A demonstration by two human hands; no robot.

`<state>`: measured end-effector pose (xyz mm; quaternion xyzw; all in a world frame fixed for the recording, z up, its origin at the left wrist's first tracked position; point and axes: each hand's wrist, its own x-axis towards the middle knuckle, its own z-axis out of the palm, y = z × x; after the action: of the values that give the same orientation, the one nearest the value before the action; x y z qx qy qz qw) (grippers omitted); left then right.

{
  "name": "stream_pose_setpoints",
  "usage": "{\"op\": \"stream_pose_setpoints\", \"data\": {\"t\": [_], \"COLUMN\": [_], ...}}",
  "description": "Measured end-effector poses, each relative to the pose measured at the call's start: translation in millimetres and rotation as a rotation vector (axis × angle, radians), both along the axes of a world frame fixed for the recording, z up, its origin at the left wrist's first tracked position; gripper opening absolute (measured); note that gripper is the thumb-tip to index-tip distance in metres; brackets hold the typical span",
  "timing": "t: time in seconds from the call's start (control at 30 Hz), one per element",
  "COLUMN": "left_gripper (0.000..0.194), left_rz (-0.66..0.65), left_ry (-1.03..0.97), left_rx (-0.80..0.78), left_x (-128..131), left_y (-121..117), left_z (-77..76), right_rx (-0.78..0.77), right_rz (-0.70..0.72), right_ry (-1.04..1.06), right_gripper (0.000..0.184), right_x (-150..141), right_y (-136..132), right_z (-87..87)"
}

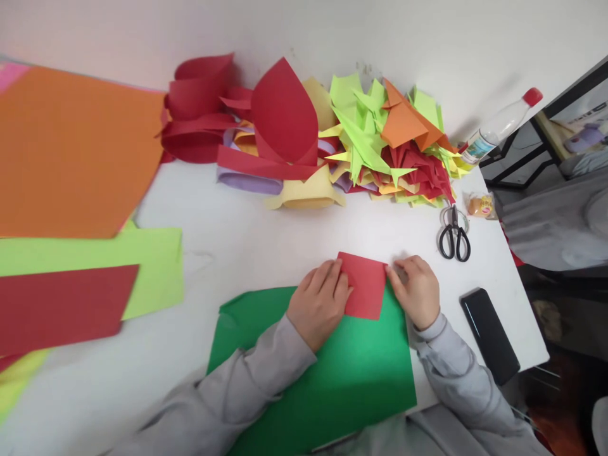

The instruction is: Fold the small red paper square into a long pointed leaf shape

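Green rect. paper sheet (351,373): on its far edge, by left hand (317,307), red squarish paper pc. (365,288) is gripped at L side; far-R corner is touched by right hand (418,290), pinch can't be confirmed. Prob. light, easily creased; best held by edges. Long axis unclear; far side slanted nearer toward R.

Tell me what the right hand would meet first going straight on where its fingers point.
Probably the red paper, whose corner the right hand seems to touch; across it lies the left hand, though depth is hard to judge.
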<state>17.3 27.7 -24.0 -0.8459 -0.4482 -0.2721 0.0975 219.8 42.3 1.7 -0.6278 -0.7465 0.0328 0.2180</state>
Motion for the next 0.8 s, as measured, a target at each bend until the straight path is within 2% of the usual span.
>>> {"op": "stream_pose_setpoints", "data": {"t": [0.2,0.47,0.63,0.8], "left_gripper": [0.023,0.025,0.029,0.035], "left_rz": [0.002,-0.046,-0.06,-0.062], "left_ry": [0.03,-0.08,-0.1,-0.14], "left_rx": [-0.029,-0.158,-0.15,-0.172], "left_x": [1,-6,-9,-10], "left_y": [2,3,5,5], "left_z": [-3.0,-1.2,0.0,0.0], "right_rx": [-0.036,-0.037,-0.073,-0.171], "right_rz": [0.038,0.023,0.026,-0.069], "right_ry": [-0.02,0.053,0.133,0.354], "right_gripper": [0.022,0.022,0.019,0.019], "right_x": [-5,-6,-5,-7], "right_y": [-6,-8,-8,-8], "right_z": [-1.8,-1.5,-2.4,-2.5]}}
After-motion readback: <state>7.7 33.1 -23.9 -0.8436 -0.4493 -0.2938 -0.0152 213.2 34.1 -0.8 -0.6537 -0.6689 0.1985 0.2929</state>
